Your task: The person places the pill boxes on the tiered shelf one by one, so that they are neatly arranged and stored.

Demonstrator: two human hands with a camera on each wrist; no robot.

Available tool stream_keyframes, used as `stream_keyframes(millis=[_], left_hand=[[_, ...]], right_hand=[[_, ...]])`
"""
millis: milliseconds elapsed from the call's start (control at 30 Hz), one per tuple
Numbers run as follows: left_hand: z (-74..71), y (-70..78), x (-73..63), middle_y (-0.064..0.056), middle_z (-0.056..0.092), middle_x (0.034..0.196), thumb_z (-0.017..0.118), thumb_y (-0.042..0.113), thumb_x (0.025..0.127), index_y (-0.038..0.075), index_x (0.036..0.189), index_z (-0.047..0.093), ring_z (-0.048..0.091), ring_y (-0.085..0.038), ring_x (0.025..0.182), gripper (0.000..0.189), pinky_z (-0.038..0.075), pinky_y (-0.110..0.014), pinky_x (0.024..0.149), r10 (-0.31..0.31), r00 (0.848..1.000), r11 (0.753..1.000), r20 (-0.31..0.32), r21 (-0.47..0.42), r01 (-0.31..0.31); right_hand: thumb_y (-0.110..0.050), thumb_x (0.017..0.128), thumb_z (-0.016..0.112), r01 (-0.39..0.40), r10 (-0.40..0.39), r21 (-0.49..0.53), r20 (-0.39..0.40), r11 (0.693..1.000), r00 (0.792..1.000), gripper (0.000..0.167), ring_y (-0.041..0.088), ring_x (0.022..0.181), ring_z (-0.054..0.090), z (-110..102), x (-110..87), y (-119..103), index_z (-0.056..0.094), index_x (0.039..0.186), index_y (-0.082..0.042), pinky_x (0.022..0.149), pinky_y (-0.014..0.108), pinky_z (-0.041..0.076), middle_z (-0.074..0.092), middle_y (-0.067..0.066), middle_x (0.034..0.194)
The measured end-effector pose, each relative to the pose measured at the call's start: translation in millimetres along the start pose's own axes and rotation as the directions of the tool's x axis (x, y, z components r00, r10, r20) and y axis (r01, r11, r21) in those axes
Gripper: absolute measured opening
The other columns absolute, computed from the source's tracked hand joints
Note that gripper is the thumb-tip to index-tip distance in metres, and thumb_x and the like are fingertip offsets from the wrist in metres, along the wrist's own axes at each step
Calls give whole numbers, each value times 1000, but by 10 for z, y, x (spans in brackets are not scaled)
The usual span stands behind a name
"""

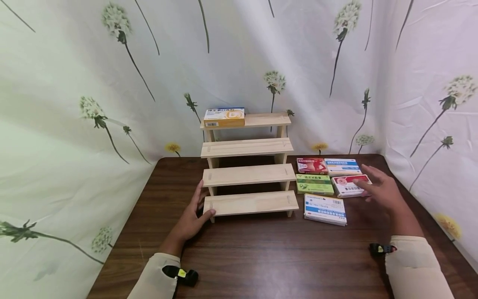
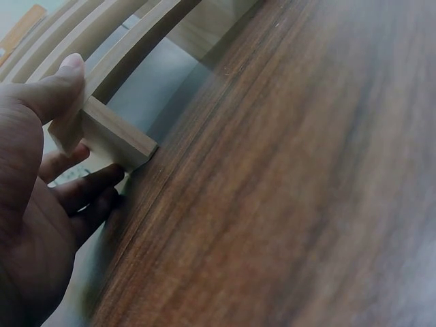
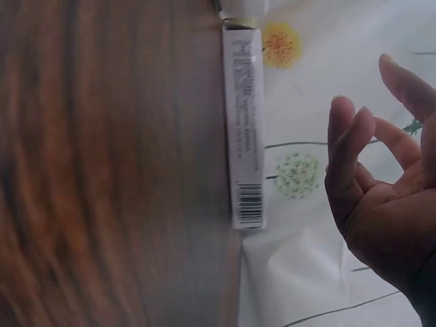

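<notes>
A pale wooden stepped rack [image 1: 250,176] with several shelves stands on the dark table. My left hand [image 1: 189,221] grips its lower left end, the thumb on the bottom shelf [image 1: 254,203] and the fingers along the side. In the left wrist view, the fingers [image 2: 92,187] lie beside the rack's leg [image 2: 119,136]. My right hand [image 1: 384,192] hovers over the red-and-white medicine box [image 1: 347,187], fingers spread and slightly bent, holding nothing. A yellow-and-white medicine box [image 1: 224,117] lies at the left of the top shelf.
Right of the rack lie a red box [image 1: 311,165], a blue-and-white box [image 1: 342,166], a green box [image 1: 315,185] and, nearer me, another blue-and-white box [image 1: 325,209]. A white cloth [image 1: 239,54] with dandelion prints hangs behind the brown table [image 1: 261,257] and along its sides.
</notes>
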State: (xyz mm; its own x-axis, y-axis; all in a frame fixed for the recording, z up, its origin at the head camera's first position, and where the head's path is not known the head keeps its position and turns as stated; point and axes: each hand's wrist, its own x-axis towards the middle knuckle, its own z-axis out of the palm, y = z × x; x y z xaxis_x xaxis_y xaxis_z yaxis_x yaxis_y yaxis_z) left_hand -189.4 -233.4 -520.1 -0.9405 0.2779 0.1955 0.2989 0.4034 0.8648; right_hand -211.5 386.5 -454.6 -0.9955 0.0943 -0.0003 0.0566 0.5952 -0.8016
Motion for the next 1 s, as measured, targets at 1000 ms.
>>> stream_keyframes(millis=[1000], left_hand=[[17, 14, 3, -28, 36, 174, 74, 20, 107, 34, 177, -3, 46, -50, 155, 106, 43, -68, 118, -14, 1000, 1000, -8, 14, 14]], right_hand=[[-30, 101, 81, -165, 168, -46, 71, 985, 983, 95, 20, 83, 71, -117, 35, 569, 23, 174, -16, 68, 33, 63, 29, 43, 164]])
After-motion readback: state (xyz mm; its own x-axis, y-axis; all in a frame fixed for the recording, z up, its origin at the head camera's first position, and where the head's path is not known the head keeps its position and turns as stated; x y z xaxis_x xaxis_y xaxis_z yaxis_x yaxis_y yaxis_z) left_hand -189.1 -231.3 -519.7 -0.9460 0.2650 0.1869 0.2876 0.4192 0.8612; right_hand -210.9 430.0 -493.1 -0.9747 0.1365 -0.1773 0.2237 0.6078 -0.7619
